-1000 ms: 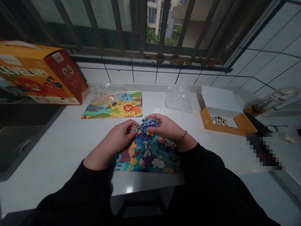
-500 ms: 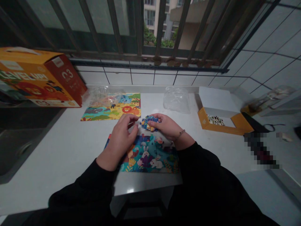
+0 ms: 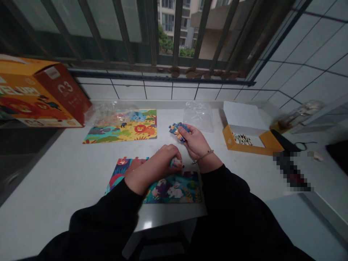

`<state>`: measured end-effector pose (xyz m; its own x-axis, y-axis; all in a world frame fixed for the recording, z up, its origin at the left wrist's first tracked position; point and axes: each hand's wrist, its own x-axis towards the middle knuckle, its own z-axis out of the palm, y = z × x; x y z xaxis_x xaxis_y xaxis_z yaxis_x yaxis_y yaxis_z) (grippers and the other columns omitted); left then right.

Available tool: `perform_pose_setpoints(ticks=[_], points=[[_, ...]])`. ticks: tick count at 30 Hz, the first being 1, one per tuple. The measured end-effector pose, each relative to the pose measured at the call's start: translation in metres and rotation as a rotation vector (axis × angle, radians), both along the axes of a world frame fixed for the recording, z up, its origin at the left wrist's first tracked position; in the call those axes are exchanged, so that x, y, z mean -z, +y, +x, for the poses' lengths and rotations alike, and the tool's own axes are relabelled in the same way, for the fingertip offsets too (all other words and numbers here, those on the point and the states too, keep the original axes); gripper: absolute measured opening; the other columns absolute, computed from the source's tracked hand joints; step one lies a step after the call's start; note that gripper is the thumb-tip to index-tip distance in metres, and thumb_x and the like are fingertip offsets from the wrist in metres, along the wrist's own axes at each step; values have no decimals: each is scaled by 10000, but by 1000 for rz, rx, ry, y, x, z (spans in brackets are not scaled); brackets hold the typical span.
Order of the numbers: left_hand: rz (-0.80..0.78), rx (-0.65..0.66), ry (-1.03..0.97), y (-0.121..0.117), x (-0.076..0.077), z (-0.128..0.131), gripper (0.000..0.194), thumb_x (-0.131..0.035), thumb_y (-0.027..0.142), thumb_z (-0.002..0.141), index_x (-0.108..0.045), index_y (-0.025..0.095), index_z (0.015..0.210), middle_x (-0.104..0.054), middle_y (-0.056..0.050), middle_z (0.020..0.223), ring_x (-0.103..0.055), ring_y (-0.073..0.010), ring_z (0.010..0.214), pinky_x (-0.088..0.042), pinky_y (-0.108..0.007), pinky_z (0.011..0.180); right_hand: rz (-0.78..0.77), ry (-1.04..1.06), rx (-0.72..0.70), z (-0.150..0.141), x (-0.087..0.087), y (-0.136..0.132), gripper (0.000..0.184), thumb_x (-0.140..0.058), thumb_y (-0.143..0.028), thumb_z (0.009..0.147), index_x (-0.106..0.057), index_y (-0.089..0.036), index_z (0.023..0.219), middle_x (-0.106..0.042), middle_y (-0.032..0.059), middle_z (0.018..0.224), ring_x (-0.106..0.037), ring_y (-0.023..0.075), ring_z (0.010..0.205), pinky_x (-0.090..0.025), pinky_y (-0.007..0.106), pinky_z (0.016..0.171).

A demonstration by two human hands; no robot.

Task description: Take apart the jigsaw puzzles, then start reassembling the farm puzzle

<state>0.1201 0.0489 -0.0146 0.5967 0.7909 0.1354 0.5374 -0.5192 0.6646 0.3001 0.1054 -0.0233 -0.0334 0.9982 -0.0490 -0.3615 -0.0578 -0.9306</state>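
A colourful animal jigsaw puzzle lies on the white counter in front of me, partly assembled. My left hand reaches across it and pinches a single puzzle piece down near the puzzle's upper right part. My right hand is raised just behind the puzzle and is closed on a small stack of blue and orange puzzle pieces. Both forearms wear black sleeves.
A second finished puzzle with a lion lies further back, under a clear plastic bag. An orange puzzle box stands at the left. Another plastic bag and an open orange-and-white box sit at the right. A sink is at the far left.
My left hand moved from the stack of pieces down to the right onto the puzzle with one piece. My right hand lifted the stack back and to the right.
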Motion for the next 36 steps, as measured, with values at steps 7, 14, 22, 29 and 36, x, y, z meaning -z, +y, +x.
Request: perform_pose_setpoints(ticks=[7, 14, 22, 29, 36], points=[[-458, -504, -827, 16, 5, -11, 396, -904, 489, 788, -625, 223, 877, -642, 35, 699, -531, -117, 567, -358, -238, 541, 86, -48, 59, 6, -4, 1, 573, -892, -664, 783, -662, -240, 1093, -792, 54, 1080, -741, 186, 979, -614, 326, 878], [-457, -653, -983, 25, 12, -21, 385, -898, 342, 750, -658, 219, 1025, -704, 38, 771, -639, -122, 643, -506, -237, 629, 155, -277, -228, -6, -10, -15, 601, -920, -553, 811, -684, -235, 1264, -797, 72, 1165, -748, 213, 1010, -633, 389, 960], [-483, -629, -941, 27, 14, -18, 203, -701, 312, 882, -698, 219, 1062, -740, -33, 975, -697, -168, 850, -565, -278, 755, 261, -607, -189, -12, -3, -15, 476, -867, -420, 871, -698, -220, 1269, -779, 90, 1194, -724, 247, 1055, -605, 434, 978], [-405, -601, -972, 29, 18, -13, 361, -585, 560, 998, -627, 236, 1151, -723, -85, 1210, -703, -214, 1148, -580, -352, 1005, 447, -818, -176, -19, 5, -14, 516, -943, -352, 797, -670, -234, 1219, -736, 59, 1200, -690, 265, 1130, -538, 443, 1042], [-401, -473, -930, 25, 21, -9, 512, -526, 683, 1039, -609, 258, 1311, -694, -125, 1357, -657, -282, 1309, -556, -431, 1085, 679, -860, -299, -23, 12, -14, 512, -864, -256, 891, -611, -239, 1336, -657, 113, 1369, -606, 288, 1333, -473, 482, 1164]])
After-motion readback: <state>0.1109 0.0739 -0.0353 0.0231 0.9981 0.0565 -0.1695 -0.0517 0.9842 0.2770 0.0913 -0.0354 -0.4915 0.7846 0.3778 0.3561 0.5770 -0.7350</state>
